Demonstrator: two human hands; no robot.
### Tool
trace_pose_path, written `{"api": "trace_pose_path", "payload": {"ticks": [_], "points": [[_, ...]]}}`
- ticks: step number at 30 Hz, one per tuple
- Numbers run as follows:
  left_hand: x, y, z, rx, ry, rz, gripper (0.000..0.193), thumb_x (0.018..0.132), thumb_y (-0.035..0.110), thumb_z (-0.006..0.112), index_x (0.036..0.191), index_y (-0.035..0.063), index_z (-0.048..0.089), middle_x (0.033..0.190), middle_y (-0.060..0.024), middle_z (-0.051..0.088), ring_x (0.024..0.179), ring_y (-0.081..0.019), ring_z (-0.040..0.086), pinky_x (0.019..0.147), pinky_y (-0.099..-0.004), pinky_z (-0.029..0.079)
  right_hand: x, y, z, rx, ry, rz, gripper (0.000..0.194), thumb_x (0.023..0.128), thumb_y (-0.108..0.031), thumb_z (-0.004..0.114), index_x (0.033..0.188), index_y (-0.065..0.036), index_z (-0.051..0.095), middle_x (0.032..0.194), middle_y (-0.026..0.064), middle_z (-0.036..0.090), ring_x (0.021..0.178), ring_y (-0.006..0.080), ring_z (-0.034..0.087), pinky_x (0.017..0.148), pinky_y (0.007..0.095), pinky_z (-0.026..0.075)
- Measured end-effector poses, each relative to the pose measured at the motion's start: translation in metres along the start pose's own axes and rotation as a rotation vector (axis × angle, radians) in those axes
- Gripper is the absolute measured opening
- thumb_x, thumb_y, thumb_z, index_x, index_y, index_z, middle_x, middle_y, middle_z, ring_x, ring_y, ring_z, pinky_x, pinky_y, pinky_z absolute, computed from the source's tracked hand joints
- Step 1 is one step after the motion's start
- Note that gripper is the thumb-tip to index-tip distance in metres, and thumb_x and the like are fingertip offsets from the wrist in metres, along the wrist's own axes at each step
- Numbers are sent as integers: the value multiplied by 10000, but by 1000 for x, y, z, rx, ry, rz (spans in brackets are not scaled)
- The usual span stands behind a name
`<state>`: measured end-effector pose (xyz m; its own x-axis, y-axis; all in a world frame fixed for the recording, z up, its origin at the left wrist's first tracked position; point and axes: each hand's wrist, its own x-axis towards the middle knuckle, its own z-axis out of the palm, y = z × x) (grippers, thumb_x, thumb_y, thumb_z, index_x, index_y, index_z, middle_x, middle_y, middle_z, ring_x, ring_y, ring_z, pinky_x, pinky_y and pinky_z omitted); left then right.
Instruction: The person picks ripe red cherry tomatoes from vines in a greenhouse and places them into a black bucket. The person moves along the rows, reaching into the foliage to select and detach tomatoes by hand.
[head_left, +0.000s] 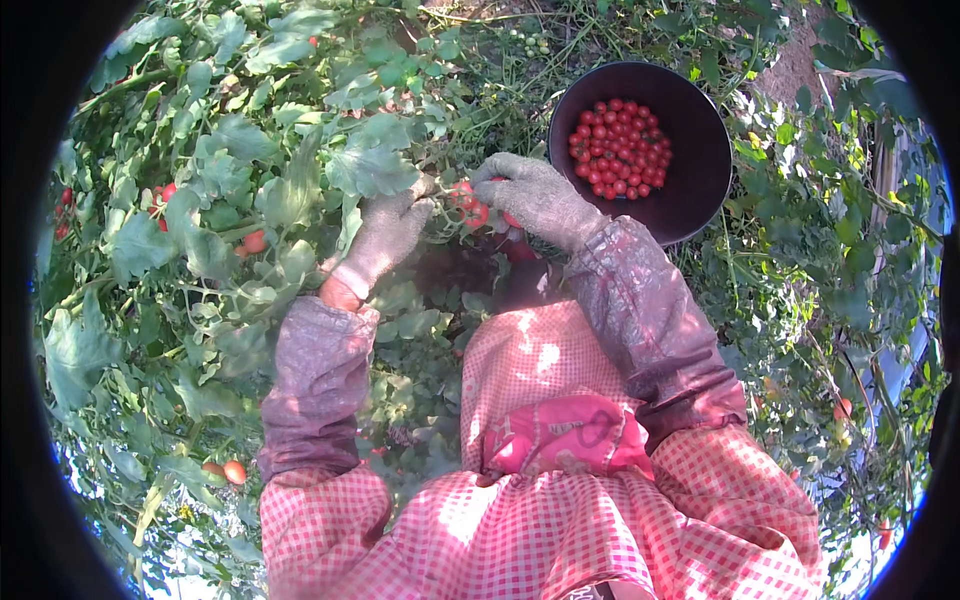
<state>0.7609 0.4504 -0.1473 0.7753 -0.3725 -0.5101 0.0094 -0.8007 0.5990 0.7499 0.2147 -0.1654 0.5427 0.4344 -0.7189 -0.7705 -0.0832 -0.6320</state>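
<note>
My gloved left hand (386, 229) is at the tomato vine, its fingertips by a stem under a large leaf; what lies between them is hidden. A cluster of red cherry tomatoes (474, 213) hangs between my two hands. On its right side is my gloved right hand (536, 196), fingers curled around red fruit, with a tomato partly showing beneath them. Close beyond that hand stands a black bucket (703, 169) with many red cherry tomatoes (619, 150) in its bottom.
Dense tomato foliage (240, 161) fills the left side, with red tomatoes (253, 241) among the leaves. Green tomatoes (531, 45) lie near the top. More vines (817, 255) stand at the right, and bare soil (799, 60) shows at the upper right.
</note>
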Motion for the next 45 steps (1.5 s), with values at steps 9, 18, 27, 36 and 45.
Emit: {"api": "trace_pose_path", "payload": {"ticks": [9, 18, 27, 36, 45], "points": [[1, 5, -17, -20, -36, -116, 263, 920, 201, 609, 1106, 24, 670, 815, -70, 660, 728, -91, 547, 700, -282, 473, -36, 35, -49, -863, 657, -43, 274, 869, -257, 589, 1054, -58, 623, 1025, 196, 652, 972, 367, 642, 867, 467, 495], [-8, 6, -13, -475, 89, -126, 248, 859, 65, 663, 1104, 25, 665, 1039, -44, 664, 904, -137, 585, 816, -294, 481, 23, 37, 28, 349, 110, -190, 477, 945, -376, 586, 1312, -72, 559, 1207, 88, 624, 997, 251, 634, 816, 374, 551], [-13, 9, -7, -553, 147, -151, 318, 877, 38, 651, 1189, 22, 587, 1128, -75, 640, 1027, -176, 593, 894, -319, 468, 30, 32, 36, 550, -56, -98, 254, 863, -121, 705, 1089, -35, 626, 877, 59, 624, 564, 107, 584, 453, 234, 468], [-5, 11, 4, -277, 214, -84, 269, 835, 88, 659, 1095, 22, 649, 988, -35, 661, 848, -155, 598, 772, -315, 494, 24, 45, 42, 72, 608, -402, 176, 862, -62, 617, 1035, -36, 630, 857, 89, 631, 700, 151, 634, 504, 307, 490], [1, 9, 24, -605, 395, -89, 213, 809, 84, 665, 1013, 23, 654, 909, -21, 651, 783, -124, 581, 690, -287, 476, 9, 21, 34, 525, 412, -122, 249, 822, 42, 586, 1064, 5, 543, 816, 79, 564, 572, 137, 531, 439, 282, 424]]}}
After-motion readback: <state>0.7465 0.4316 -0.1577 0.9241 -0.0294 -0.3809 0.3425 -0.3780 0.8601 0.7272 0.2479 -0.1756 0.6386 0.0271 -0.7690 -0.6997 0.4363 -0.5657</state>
